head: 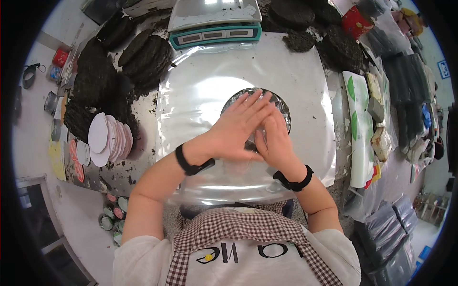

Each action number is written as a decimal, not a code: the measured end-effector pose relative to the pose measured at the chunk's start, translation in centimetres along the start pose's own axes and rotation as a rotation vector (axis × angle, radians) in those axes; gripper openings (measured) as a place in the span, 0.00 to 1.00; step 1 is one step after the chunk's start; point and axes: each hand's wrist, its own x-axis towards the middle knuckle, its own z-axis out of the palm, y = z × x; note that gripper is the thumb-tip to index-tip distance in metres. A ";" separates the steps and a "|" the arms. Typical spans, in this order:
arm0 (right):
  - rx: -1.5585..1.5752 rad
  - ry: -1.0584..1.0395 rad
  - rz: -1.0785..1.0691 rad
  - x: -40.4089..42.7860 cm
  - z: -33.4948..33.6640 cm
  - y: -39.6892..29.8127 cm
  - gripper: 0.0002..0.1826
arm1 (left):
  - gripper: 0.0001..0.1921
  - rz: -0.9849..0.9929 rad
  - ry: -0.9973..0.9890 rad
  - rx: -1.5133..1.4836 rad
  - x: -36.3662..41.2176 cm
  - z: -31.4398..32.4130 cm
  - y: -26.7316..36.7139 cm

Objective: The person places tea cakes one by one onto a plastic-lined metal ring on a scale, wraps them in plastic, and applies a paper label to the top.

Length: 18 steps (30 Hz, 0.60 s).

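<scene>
A dark round cake [284, 107] under crinkled clear plastic film lies on a shiny sheet of clear plastic [189, 96] before me. Over it, my left hand [232, 132] is spread with the palm down and the thumb pointing right. My right hand [277, 139] comes in from the right side, its fingertips meeting those of my left hand above the cake. Its thumb stands apart from the fingers. Both hands hide much of the cake, and whether they press on it is hard to see. Each wrist wears a black band.
A teal digital scale [214, 35] with a white-dusted pan stands at the back. Stacked dark fibrous cakes [146, 59] flank it. Round white paper discs [111, 139] lean at left. A white-and-green plastic roll [359, 128] and a grey block [375, 110] lie at right, near dark packed bundles [404, 78].
</scene>
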 end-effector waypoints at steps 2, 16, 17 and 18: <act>0.061 0.195 0.097 0.8 -0.9 -1.0 0.24 | 0.62 -0.010 -0.076 0.324 -0.2 2.1 -0.8; 0.146 -0.002 -0.052 -2.0 -6.9 3.7 0.13 | 0.49 -0.144 -0.284 0.498 1.2 2.8 0.9; -0.080 0.051 0.080 -3.9 -10.6 7.0 0.17 | 0.49 -0.148 -0.313 0.537 1.4 2.6 1.1; -0.352 0.191 0.127 -5.5 -13.6 9.9 0.19 | 0.50 -0.145 -0.310 0.519 1.5 2.7 1.1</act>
